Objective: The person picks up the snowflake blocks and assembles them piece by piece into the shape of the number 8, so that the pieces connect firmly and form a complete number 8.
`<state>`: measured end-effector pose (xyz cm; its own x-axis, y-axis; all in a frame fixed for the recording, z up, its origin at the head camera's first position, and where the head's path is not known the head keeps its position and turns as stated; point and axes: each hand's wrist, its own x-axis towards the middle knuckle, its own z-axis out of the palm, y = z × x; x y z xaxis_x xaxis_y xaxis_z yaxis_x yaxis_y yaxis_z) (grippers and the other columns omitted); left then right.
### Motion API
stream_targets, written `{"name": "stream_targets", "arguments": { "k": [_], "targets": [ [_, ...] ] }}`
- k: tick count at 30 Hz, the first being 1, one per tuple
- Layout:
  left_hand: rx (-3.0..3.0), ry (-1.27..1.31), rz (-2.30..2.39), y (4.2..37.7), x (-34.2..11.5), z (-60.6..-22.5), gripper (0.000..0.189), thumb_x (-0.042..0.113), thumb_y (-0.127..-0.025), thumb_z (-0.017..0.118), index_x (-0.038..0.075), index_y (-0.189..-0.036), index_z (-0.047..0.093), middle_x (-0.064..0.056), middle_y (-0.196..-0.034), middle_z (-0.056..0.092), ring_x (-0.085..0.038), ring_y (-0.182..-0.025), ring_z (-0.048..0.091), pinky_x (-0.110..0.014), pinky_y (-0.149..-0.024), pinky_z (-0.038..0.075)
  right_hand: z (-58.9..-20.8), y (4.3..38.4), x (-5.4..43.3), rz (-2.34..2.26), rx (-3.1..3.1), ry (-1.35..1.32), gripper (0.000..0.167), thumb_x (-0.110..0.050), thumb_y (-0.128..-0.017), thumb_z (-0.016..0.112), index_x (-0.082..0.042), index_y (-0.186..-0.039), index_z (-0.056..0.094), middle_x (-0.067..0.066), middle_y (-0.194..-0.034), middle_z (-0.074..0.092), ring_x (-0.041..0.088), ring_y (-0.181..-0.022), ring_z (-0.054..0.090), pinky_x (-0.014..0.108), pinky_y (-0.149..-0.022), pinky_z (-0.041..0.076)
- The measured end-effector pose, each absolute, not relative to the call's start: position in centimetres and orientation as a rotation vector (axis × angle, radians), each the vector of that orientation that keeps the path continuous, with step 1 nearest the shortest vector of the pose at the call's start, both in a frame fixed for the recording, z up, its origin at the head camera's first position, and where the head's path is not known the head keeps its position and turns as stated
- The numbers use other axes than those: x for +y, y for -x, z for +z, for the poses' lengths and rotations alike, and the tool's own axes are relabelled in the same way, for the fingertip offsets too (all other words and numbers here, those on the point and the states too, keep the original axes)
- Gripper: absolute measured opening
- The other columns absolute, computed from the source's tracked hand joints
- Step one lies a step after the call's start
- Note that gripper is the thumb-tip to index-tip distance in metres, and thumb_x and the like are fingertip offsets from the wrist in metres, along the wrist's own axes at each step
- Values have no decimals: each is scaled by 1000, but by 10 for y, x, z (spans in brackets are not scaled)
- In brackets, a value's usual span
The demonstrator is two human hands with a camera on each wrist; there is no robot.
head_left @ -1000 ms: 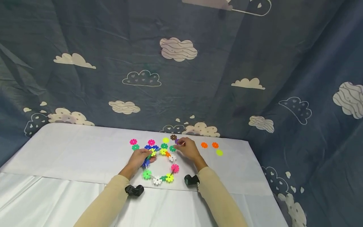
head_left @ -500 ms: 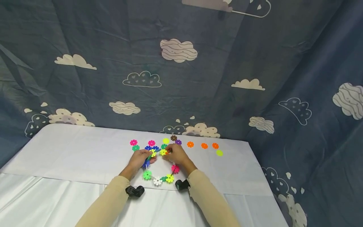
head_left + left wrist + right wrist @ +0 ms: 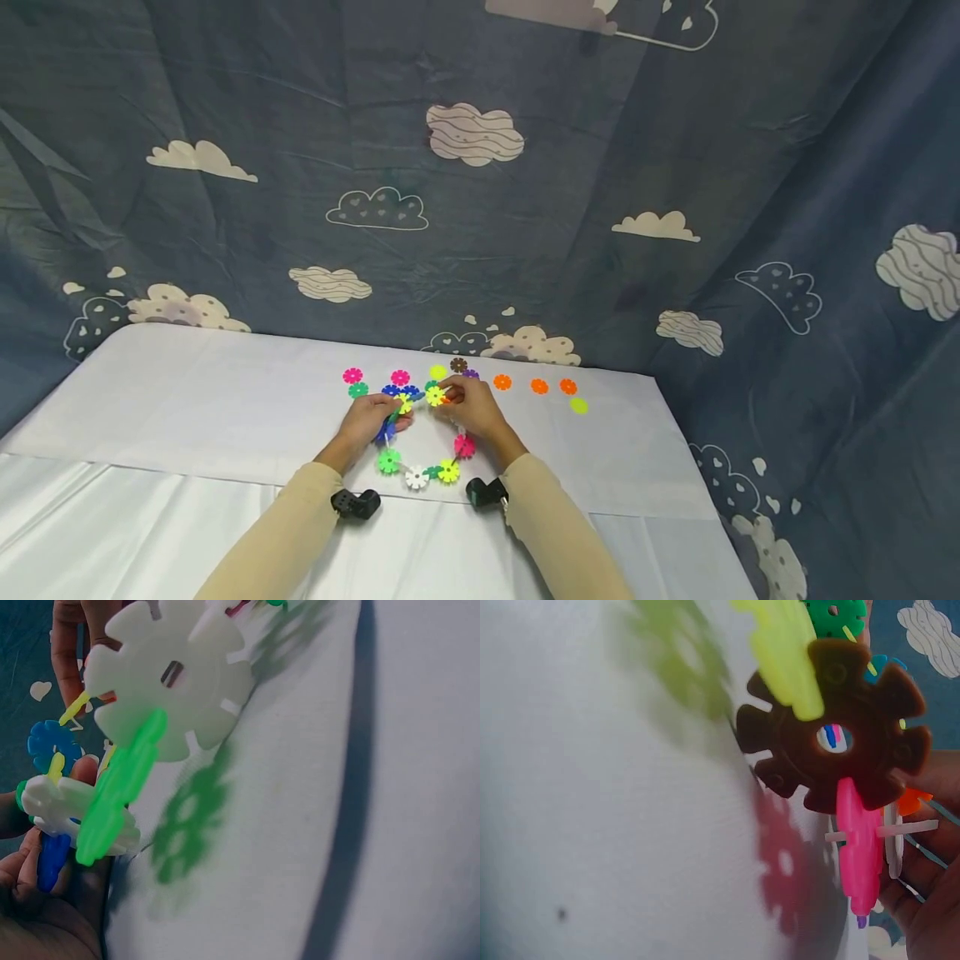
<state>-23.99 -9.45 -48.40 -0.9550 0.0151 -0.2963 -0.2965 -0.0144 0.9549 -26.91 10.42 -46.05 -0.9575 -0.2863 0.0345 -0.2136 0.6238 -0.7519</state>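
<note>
Pinching the disc chain (image 3: 416, 477) at the frame's lower centre, the left hand (image 3: 372, 419) and right hand (image 3: 472, 406) are grasping its upper side; squaring the right-held yellow disc (image 3: 435, 396) before pressing should be helping

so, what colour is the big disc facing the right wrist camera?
The disc is brown, best seen in the right wrist view.

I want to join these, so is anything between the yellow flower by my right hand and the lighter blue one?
Nothing visible stands between the yellow flower and the lighter blue flower; whether they touch is unclear.
</note>
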Motion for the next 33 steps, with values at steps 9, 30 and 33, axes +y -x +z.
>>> {"name": "stream_targets", "arguments": {
  "k": [9, 30, 33],
  "targets": [
    [2031, 328, 2072, 240, -93, -484, 20, 9, -98, 53, -9, -107, 58, -18, -91, 71, -15, -73, 70, -26, -71, 58, -457, 269, 101, -1217, 2787, 417, 35, -13, -78, 81, -5, -110, 68, 3, -87, 64, 15, -77, 57, 27, -73, 53],
    [2123, 336, 2024, 236, -88, -481, 25, 6, -97, 56, -12, -113, 57, -21, -97, 69, -16, -72, 70, -25, -68, 58, -452, 263, 92, -1010, 2895, 533, 34, -10, -78, 80, -1, -109, 70, 4, -84, 63, 15, -75, 52, 25, -70, 50],
    [2138, 328, 2007, 237, -89, -481, 25, 6, -97, 56, -12, -114, 57, -22, -97, 69, -16, -73, 70, -25, -68, 58, -452, 262, 92, -1020, 2885, 531, 34, -10, -78, 80, 0, -110, 70, 5, -86, 64, 15, -76, 53, 25, -72, 51]
  ]
}}
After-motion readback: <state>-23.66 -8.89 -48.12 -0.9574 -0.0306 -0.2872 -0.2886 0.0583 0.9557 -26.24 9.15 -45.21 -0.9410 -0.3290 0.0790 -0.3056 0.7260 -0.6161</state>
